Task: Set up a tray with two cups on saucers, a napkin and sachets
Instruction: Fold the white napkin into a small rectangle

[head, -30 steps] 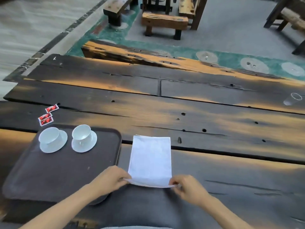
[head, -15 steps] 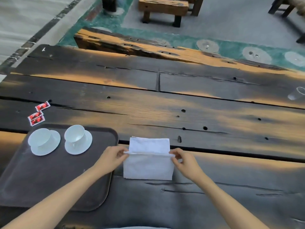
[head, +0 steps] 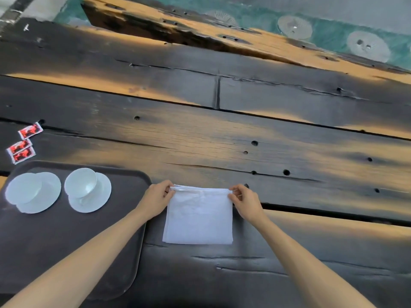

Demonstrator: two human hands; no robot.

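A white napkin (head: 199,216) lies folded into a near square on the dark wooden table, just right of a dark brown tray (head: 73,238). My left hand (head: 156,197) pinches its far left corner and my right hand (head: 244,200) pinches its far right corner, holding the folded layers together along the far edge. On the tray's far part stand two white cups on white saucers, the left cup (head: 24,191) and the right cup (head: 81,182). Three red sachets (head: 22,144) lie on the table beyond the tray's far left corner.
The table (head: 222,141) is made of dark, worn planks with holes and a wide gap (head: 322,212) running right of the napkin. A wooden bench (head: 200,34) stands past the far edge, with green and grey floor behind it.
Both hands carried the napkin's near edge up and over to the far edge, folding it in half. The view has tilted further down toward the table.
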